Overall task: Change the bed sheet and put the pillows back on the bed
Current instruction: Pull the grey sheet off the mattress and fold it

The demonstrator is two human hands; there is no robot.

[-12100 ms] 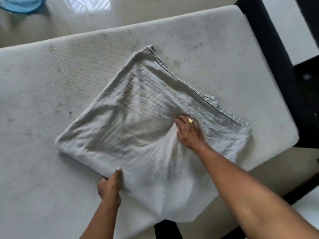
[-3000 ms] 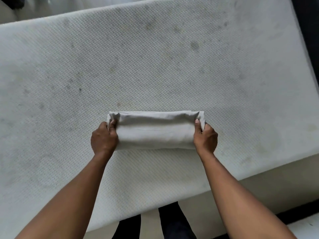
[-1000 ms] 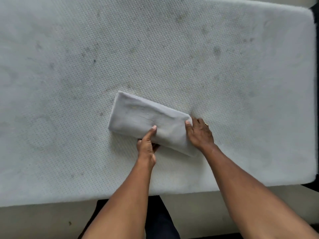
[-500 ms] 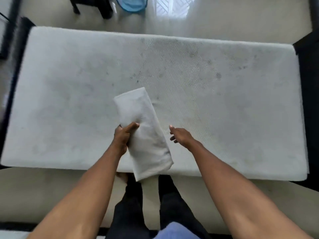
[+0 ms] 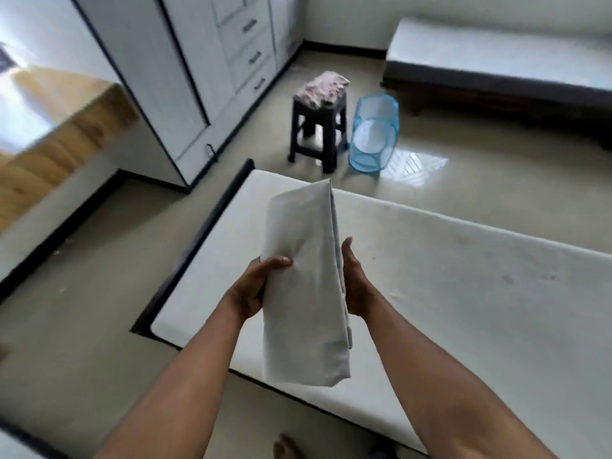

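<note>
A folded white sheet (image 5: 304,279) is held upright in the air above the left end of the bare white mattress (image 5: 463,286). My left hand (image 5: 255,286) grips its left edge, thumb across the front. My right hand (image 5: 352,283) presses flat against its right edge. The mattress carries no cover and shows a few faint stains. No pillows are in view.
A dark stool (image 5: 319,127) with a pinkish folded cloth (image 5: 323,89) on top stands beyond the mattress, next to a blue mesh basket (image 5: 372,134). A white wardrobe with drawers (image 5: 212,61) fills the back left. A second bed (image 5: 496,58) lies at the back right. A wooden surface (image 5: 49,140) is at left.
The sheet went from a large spread square to a small folded bundle, then was lifted off the mattress. My right hand has rejoined it, and my view has swung up toward the room.
</note>
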